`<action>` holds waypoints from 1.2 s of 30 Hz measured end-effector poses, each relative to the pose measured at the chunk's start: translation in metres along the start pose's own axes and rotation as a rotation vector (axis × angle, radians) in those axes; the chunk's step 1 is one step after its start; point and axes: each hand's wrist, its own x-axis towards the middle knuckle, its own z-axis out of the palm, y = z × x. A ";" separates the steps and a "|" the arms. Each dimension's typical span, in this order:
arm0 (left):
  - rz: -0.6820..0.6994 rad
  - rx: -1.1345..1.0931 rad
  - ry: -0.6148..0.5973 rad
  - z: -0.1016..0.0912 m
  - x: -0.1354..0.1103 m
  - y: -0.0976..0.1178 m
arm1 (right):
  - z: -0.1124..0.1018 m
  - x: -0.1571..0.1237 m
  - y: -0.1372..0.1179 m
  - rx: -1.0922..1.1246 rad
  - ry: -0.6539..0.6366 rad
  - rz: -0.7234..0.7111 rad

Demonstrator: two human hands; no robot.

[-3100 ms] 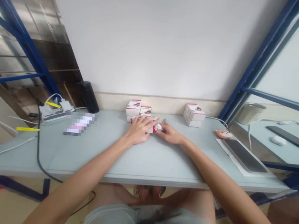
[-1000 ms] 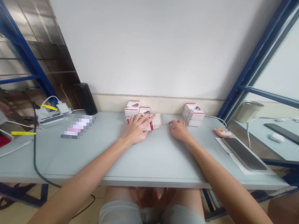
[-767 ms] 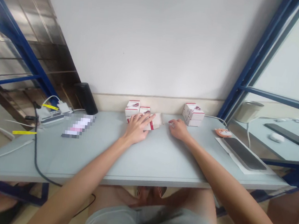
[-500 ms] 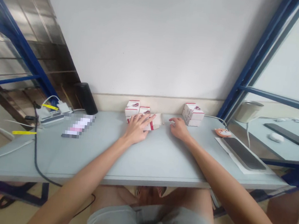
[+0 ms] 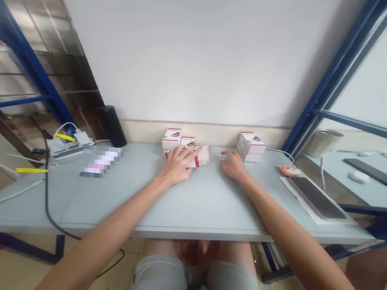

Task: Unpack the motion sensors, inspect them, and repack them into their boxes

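Status, judged from the layout: one red-and-white carton (image 5: 202, 157) lies flat, separate from the rest, just in front of the carton group (image 5: 172, 139) at the rear edge of the tabletop (image 5: 191, 204), approx. centre. It looks closed; no contents are seen outside it. A 2nd carton stack (image 5: 251, 147) stands at the rear edge further right, with no hand on it.

L hand (image 5: 178, 164): palm down, fingers spread and nearly straight, laid flat over the loose carton's left part. It presses or steadies and does not grip. L forearm runs diagonally from the front edge.

R hand (image 5: 233, 165): palm down on bare tabletop between the loose carton and the 2nd stack, touching neither. Fingers loosely bent and pointing left; nothing visible in it.

Misc.: power strip (image 5: 66, 148) and black cylinder (image 5: 111, 125) at rear left; small orange item (image 5: 289, 170) and dark flat slab (image 5: 316, 200) near the right edge, well apart from both hands.
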 end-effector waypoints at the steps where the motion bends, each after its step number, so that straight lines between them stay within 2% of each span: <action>1: 0.000 0.001 0.001 0.000 0.000 0.000 | -0.004 -0.001 -0.005 0.011 0.028 -0.020; 3: -0.002 0.004 0.002 0.000 0.000 0.000 | -0.013 -0.004 -0.017 0.048 0.112 -0.093; 6: 0.003 0.013 -0.003 0.000 0.000 0.000 | -0.017 -0.010 -0.035 0.130 0.229 -0.296; 8: 0.017 0.023 -0.005 0.001 -0.001 0.000 | -0.013 -0.014 -0.043 0.130 0.213 -0.410; 10: 0.041 0.035 -0.003 0.002 -0.002 -0.001 | -0.005 -0.017 -0.047 0.061 0.095 -0.450; 14: 0.126 0.060 0.026 0.004 -0.003 -0.005 | 0.003 -0.018 -0.047 -0.036 -0.107 -0.440; 21: 0.284 -0.006 0.146 0.007 -0.002 -0.005 | -0.003 -0.018 -0.044 -0.145 -0.134 -0.405; 25: 0.260 -0.033 0.164 0.007 -0.002 -0.004 | -0.003 -0.019 -0.048 -0.166 -0.158 -0.428; 29: 0.160 -0.073 0.180 0.006 -0.001 -0.002 | -0.005 -0.017 -0.048 -0.118 -0.159 -0.424; 36: 0.076 -0.167 0.183 0.007 0.006 0.005 | -0.007 -0.008 -0.030 0.098 -0.073 -0.271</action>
